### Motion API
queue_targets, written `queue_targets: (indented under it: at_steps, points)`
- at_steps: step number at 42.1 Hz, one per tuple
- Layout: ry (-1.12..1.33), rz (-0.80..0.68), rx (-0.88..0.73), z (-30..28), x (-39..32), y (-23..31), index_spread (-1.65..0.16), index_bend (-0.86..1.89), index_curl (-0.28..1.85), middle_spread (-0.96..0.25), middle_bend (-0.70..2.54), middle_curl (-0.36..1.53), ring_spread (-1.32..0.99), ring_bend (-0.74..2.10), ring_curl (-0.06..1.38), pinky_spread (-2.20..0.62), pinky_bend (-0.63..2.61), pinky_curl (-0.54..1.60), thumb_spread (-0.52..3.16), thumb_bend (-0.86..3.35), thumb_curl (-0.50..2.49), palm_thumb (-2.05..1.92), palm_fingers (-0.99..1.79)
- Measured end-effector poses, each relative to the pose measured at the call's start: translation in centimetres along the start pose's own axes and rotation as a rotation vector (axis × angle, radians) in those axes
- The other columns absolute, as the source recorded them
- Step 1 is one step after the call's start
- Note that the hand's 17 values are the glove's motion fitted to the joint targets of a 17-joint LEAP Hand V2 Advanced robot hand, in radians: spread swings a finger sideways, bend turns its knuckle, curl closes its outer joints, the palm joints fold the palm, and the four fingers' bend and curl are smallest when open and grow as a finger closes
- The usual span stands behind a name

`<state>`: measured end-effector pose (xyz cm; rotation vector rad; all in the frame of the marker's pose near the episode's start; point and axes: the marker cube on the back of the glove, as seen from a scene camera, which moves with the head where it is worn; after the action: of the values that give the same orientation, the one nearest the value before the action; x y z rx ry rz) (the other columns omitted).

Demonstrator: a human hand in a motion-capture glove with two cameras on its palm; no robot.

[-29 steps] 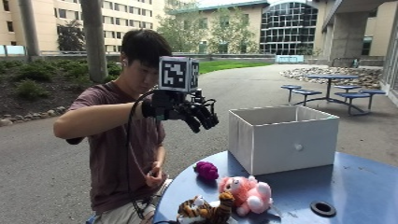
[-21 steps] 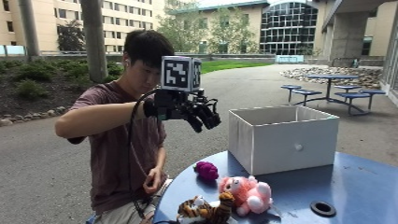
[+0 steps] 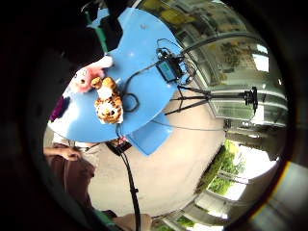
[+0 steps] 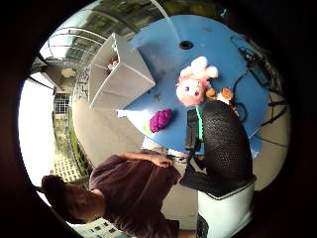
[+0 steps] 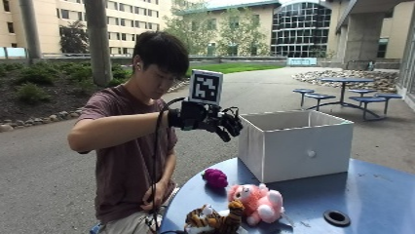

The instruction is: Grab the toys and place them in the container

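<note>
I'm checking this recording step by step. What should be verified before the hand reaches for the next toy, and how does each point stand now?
1. Gloved right hand free: ok, raised beside the white container, fingers relaxed, holding nothing.
2. Toys left on the blue table: ok, purple toy, pink plush and tiger plush lie there.
3. Container open: ok, top open, standing upright.
4. Something already inside the container: ok, a pale toy shows in the thumb side view.
5. Cable clear of the tiger plush: cannot tell, it runs close beside it.
</note>
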<state>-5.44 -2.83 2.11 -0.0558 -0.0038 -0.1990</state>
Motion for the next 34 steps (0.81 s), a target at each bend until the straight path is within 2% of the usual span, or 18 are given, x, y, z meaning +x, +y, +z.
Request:
queue_targets:
  at_steps: [4,9,16,26,29,34]
  points:
    - [0.040,-0.178,-0.042,2.0,-3.4,-0.7,-0.20,0.04,0.17,-0.04,0.20,0.21,-0.19,0.60,0.23,-0.06,0.88,0.34,1.55,0.22,0.18,0.03,0.06]
    - [0.040,-0.325,-0.074,4.5,-6.7,-1.6,-0.21,0.03,0.14,-0.02,0.20,0.23,-0.14,0.59,0.23,-0.03,0.96,0.35,1.49,0.15,0.18,-0.04,-0.11]
    - [-0.024,-0.462,-0.135,10.0,-10.1,-3.1,-0.21,0.05,0.12,-0.01,0.18,0.26,-0.09,0.54,0.22,0.00,1.00,0.36,1.41,0.08,0.19,-0.03,-0.19]
    - [-0.042,-0.614,-0.325,21.9,-16.2,-3.7,-0.23,0.08,0.13,-0.01,0.14,0.26,-0.03,0.49,0.22,0.02,1.01,0.36,1.34,0.08,0.25,0.10,-0.21]
    - [0.012,-0.618,-0.280,23.8,-16.9,-3.8,-0.24,0.15,0.15,0.01,0.13,0.25,-0.04,0.62,0.26,-0.02,1.08,0.38,1.38,0.16,0.29,0.25,0.06]
    - [-0.061,-0.600,-0.068,24.5,-16.8,-4.0,-0.20,0.36,0.19,-0.04,0.39,0.31,-0.18,0.83,0.26,-0.24,0.92,0.28,1.48,0.28,0.33,0.43,0.90]
